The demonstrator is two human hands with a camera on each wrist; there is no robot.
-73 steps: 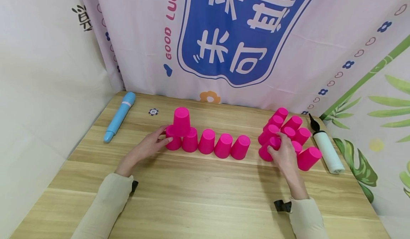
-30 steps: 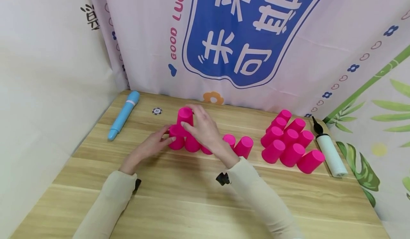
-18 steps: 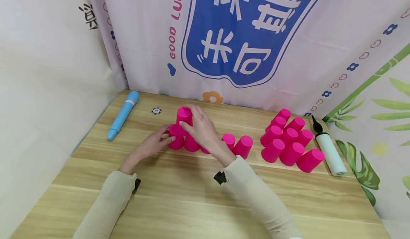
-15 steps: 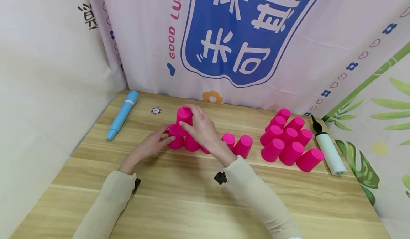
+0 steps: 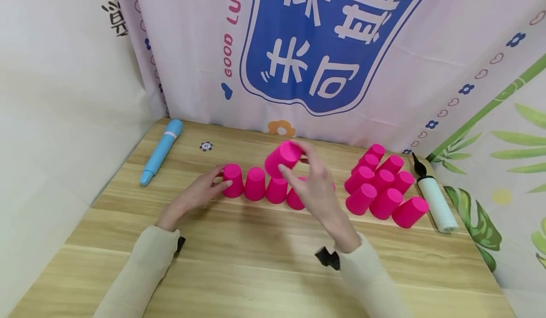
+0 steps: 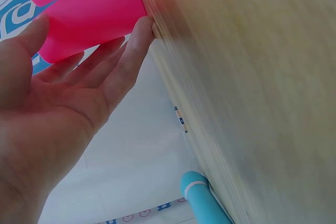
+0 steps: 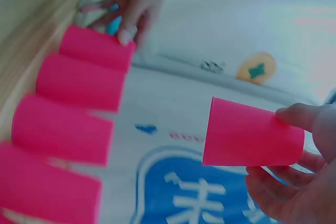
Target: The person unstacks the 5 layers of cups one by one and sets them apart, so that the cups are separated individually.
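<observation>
In the head view, a row of upside-down pink plastic cups stands on the wooden table [image 5: 256,270]. My right hand [image 5: 317,192] grips one cup [image 5: 283,158], tilted, above the third cup [image 5: 276,191] of the row. The right wrist view shows thumb and fingers on either side of that held cup [image 7: 252,136], near its closed end. My left hand [image 5: 198,195] is at the left end of the row, touching the first cup [image 5: 233,181] from its left side. Its fingers look nearly straight in the left wrist view, alongside the cup [image 6: 94,17]. My right hand covers part of the row's right end.
To the right stands a group of several more upside-down pink cups [image 5: 386,203], beside a white pump [image 5: 438,204] with a black nozzle. A blue pump-like tube [image 5: 161,152] lies at the left. Behind it is a small round chip marker [image 5: 206,146]. Printed curtains [image 5: 192,48] border the table.
Earlier the cup stood on the first two cups of the row while my right hand was at the right group. That hand then took it and carried it right. My left hand stayed put.
</observation>
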